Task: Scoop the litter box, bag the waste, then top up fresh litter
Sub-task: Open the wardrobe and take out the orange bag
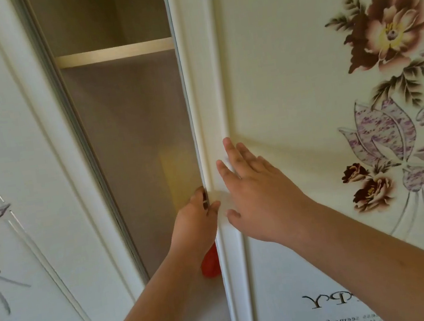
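Your left hand (196,224) grips the edge of the sliding wardrobe door (304,94), fingers curled round it; your right hand (258,194) lies flat on its frame, fingers straight. Inside the gap sit a shelf (116,53) and something red (210,265). No litter box is in view.

A single head-worn wide-angle camera looks straight ahead, close up against a wardrobe's sliding door (288,69), its lines bowed by the lens. Both forearms reach in from the bottom edge, the left hand (196,221) and right hand (258,192) near frame centre. The open gap of the wardrobe interior (133,143) fills the middle-left.
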The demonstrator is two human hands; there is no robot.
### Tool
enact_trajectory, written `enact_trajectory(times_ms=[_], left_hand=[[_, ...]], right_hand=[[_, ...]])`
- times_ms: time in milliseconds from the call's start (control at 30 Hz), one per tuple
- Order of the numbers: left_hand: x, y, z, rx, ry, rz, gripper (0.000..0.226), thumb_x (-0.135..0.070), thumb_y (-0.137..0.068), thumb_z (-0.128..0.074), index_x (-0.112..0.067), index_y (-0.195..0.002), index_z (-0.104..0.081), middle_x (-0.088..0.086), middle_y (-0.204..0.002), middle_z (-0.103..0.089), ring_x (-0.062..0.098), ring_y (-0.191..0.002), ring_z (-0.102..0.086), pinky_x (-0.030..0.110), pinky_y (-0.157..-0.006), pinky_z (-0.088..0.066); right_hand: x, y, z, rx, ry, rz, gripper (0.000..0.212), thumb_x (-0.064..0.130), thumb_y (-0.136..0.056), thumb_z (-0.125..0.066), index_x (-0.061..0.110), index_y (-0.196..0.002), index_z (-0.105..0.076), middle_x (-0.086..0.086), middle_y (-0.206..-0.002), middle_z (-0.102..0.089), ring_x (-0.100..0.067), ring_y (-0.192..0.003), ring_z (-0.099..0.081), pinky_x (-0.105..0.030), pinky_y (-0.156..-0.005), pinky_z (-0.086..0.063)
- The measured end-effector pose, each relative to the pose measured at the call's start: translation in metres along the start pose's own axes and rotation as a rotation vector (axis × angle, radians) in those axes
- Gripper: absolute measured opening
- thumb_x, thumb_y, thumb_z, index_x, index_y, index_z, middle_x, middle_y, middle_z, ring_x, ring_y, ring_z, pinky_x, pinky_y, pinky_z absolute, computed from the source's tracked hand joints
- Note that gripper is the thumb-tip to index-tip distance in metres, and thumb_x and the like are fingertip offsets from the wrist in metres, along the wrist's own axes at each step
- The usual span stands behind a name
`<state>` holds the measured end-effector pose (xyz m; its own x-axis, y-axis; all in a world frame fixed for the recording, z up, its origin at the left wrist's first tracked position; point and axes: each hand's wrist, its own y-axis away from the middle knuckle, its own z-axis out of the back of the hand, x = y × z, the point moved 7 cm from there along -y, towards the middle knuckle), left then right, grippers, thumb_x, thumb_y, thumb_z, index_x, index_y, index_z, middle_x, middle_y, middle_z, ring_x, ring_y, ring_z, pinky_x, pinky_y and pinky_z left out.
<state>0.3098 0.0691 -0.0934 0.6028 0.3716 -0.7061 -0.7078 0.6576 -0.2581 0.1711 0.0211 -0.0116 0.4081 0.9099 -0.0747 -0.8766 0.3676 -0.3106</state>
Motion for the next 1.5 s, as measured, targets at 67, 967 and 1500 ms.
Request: enact_trajectory(times_ms=[67, 967, 1500], left_hand=[[0.000, -0.002, -0.001, 0.012, 0.003, -0.024, 0.049, -0.038, -0.105, -0.056, -0.020, -0.150, -0.046, 0.001, -0.134, -0.067, 0.020, -0.123, -0.064, 0.026, -0.092, -0.047], [0.020, -0.032, 0.005, 0.179, 0.079, -0.268, 0.039, -0.044, -0.100, -0.064, -0.026, -0.132, -0.053, -0.010, -0.119, -0.065, 0.006, -0.104, -0.062, 0.022, -0.083, -0.044], [0.026, -0.035, 0.005, 0.224, 0.152, -0.299, 0.035, -0.040, -0.099, -0.068, -0.023, -0.124, -0.051, -0.010, -0.114, -0.062, 0.006, -0.101, -0.062, 0.019, -0.081, -0.045]], right_hand=[[0.001, 0.001, -0.005, -0.008, -0.016, -0.024, 0.083, 0.038, -0.100, -0.045, 0.014, -0.162, 0.005, -0.006, -0.161, 0.040, -0.022, -0.157, 0.013, -0.045, -0.128, -0.009], [0.032, -0.006, -0.017, -0.023, 0.100, -0.287, 0.090, 0.046, -0.098, -0.053, 0.017, -0.163, 0.002, 0.000, -0.154, 0.051, -0.021, -0.156, -0.013, -0.043, -0.123, -0.024], [0.049, -0.008, -0.012, -0.053, 0.125, -0.339, 0.085, 0.047, -0.098, -0.050, 0.015, -0.163, -0.005, -0.002, -0.158, 0.045, -0.018, -0.155, -0.018, -0.036, -0.114, -0.037]])
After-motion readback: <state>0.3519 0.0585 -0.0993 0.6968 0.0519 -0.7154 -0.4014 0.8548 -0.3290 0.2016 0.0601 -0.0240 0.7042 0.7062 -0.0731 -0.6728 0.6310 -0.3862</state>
